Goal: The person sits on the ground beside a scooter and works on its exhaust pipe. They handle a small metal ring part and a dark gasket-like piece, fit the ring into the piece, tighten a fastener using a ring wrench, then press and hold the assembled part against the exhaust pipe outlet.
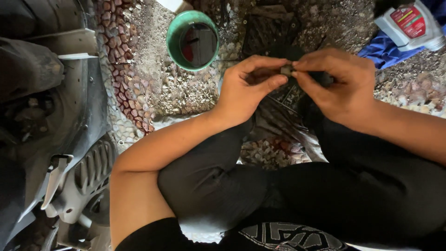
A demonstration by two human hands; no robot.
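Fingers of left hand point(246, 88) and right hand point(341, 83) pinch one small, dull metal part point(286, 70) above pebbled ground point(186, 93)

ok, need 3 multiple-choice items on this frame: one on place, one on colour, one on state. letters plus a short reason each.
1. Where is the bucket relative to the hands?
A. Above and left of them in the picture
B. Below them, on the lap
C. At the right edge

2. What colour is the bucket's rim?
A. Red
B. Green
C. Yellow

3. How is the small part held?
A. Lying loose on the gravel
B. Pinched between the fingertips of both hands
C. Gripped in one closed fist

Answers:
1 A: the bucket stands on the gravel up and left of the left hand.
2 B: its rim is plainly green.
3 B: the left hand and right hand meet at the part, fingertips on either side.
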